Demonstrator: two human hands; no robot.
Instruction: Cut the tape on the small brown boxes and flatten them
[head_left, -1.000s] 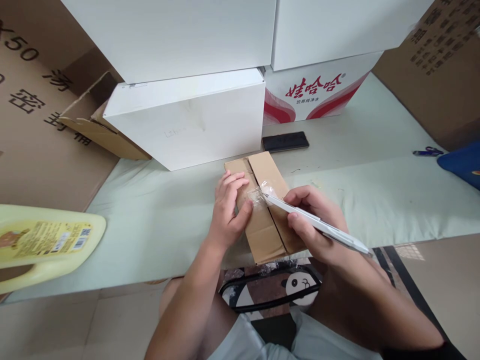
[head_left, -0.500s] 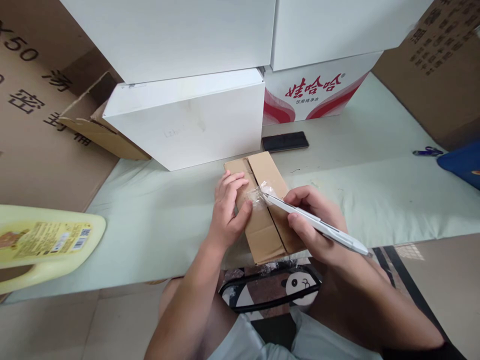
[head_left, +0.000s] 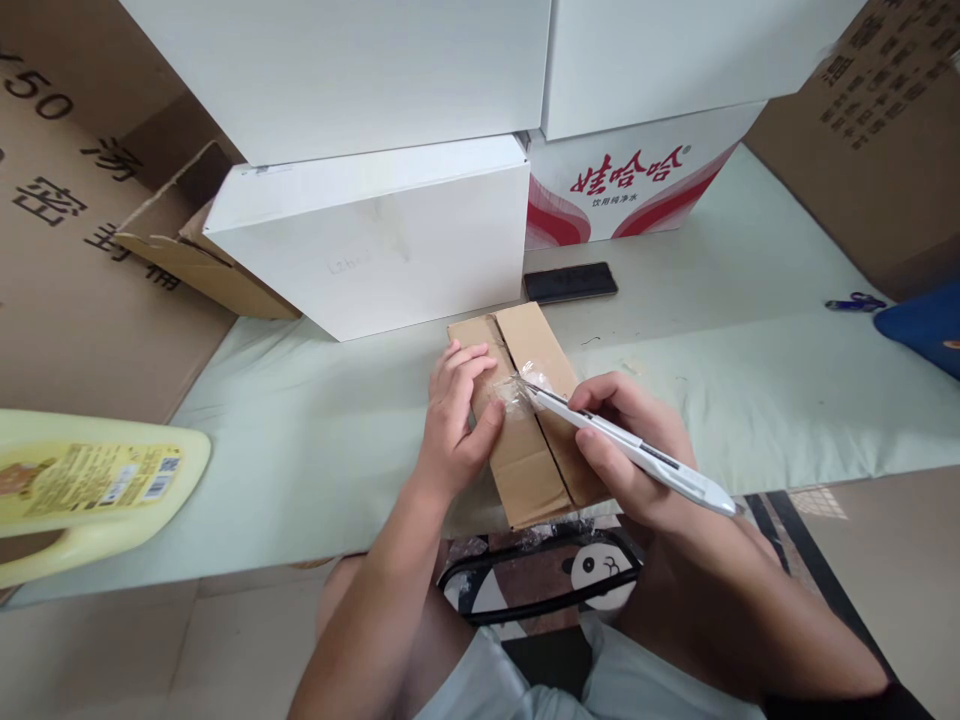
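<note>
A small brown cardboard box (head_left: pixel 525 470) lies at an angle near the table's front edge. A dark seam runs along its top, with clear tape (head_left: pixel 513 398) wrinkled across the middle. My left hand (head_left: pixel 461 405) holds the box at its left side, its bent fingers and thumb pressing on the top beside the tape. In my right hand (head_left: pixel 626 440) is a white utility knife (head_left: pixel 637 448), gripped between thumb and fingers. Its blade tip meets the tape at the seam, and the handle slants back toward my right wrist.
A black phone (head_left: pixel 571 283) lies beyond the box, before stacked white cartons (head_left: pixel 367 250). On the left stands a yellow jug (head_left: pixel 97 490). Purple-handled scissors (head_left: pixel 856 302) and a blue item (head_left: pixel 926 325) are at the right. Below the table edge is a panda-patterned thing (head_left: pixel 600 575).
The knife's handle has turned slightly in my right hand, its tip staying at the taped seam. My left hand and the box keep their places.
</note>
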